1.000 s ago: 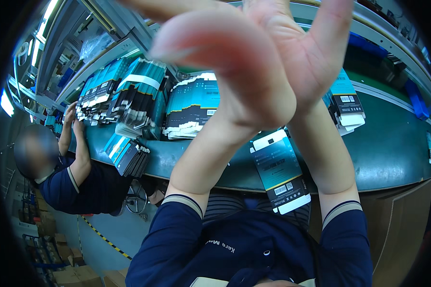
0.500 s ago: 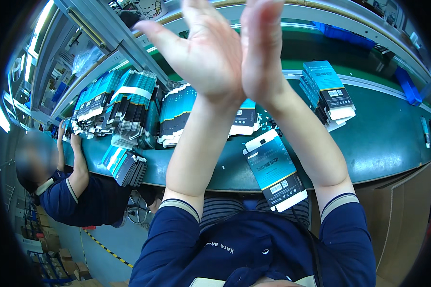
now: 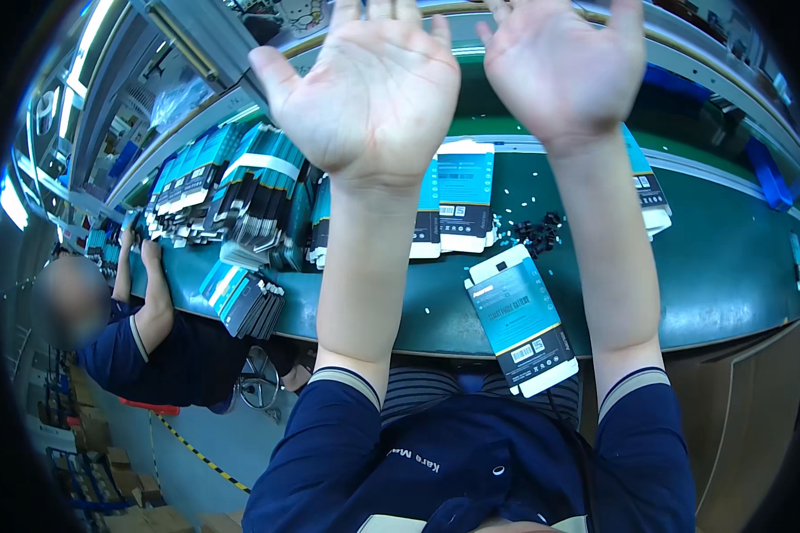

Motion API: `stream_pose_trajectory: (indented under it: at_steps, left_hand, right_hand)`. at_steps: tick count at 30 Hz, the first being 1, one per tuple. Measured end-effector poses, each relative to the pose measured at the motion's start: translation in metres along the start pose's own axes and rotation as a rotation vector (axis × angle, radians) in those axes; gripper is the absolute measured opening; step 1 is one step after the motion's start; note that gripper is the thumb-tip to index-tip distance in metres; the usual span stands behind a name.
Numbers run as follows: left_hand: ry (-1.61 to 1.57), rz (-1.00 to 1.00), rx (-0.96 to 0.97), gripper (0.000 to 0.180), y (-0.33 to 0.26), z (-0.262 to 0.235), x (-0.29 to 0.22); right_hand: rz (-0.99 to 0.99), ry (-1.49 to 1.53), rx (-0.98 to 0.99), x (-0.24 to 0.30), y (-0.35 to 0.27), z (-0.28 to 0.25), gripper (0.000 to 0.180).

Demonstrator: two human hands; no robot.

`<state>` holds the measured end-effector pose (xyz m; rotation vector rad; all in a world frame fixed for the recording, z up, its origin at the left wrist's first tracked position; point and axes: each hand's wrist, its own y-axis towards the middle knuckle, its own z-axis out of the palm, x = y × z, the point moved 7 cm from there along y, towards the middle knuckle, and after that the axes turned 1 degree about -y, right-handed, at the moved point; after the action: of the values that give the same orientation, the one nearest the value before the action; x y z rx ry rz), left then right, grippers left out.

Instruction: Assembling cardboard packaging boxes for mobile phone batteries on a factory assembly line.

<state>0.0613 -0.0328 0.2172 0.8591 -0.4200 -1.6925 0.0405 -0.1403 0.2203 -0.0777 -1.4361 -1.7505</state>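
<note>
Both of my hands are raised above the bench with palms showing and fingers spread. My left hand (image 3: 369,102) holds nothing; its fingertips run past the top edge of the picture. To its right and apart from it, my right hand (image 3: 564,75) is likewise bare, with some fingertips cut off. Below them, between my forearms, a flat teal and black carton (image 3: 517,311) lies at the bench's front edge, overhanging it. Flat cartons (image 3: 465,191) in a row lie behind my left forearm. Small black pieces (image 3: 539,234) are heaped near the carton, with tiny white bits scattered around.
Banded stacks of cartons (image 3: 256,178) stand on the green bench (image 3: 711,275) at left, with a smaller bundle (image 3: 243,300) in front. Another stack (image 3: 651,195) is partly behind my right forearm. A co-worker (image 3: 164,346) sits at far left. Blue bin (image 3: 767,173) at right; cardboard (image 3: 756,409) below.
My hands, pressed close together before, have moved apart, the right one going right. The heap of black pieces and more of the carton row now show between my arms.
</note>
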Motion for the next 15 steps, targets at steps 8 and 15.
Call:
stream_pose_trajectory:
  at_steps: [8, 15]
  left_hand:
    - [-0.157, 0.027, -0.074, 0.084, 0.0, 0.019, 0.008]
    - [0.156, 0.235, -0.03, 0.086, -0.002, 0.029, 0.003]
  right_hand:
    - [0.118, 0.69, 0.075, 0.002, -0.003, 0.019, 0.093]
    - [0.108, 0.596, 0.05, 0.001, -0.004, 0.023, 0.096]
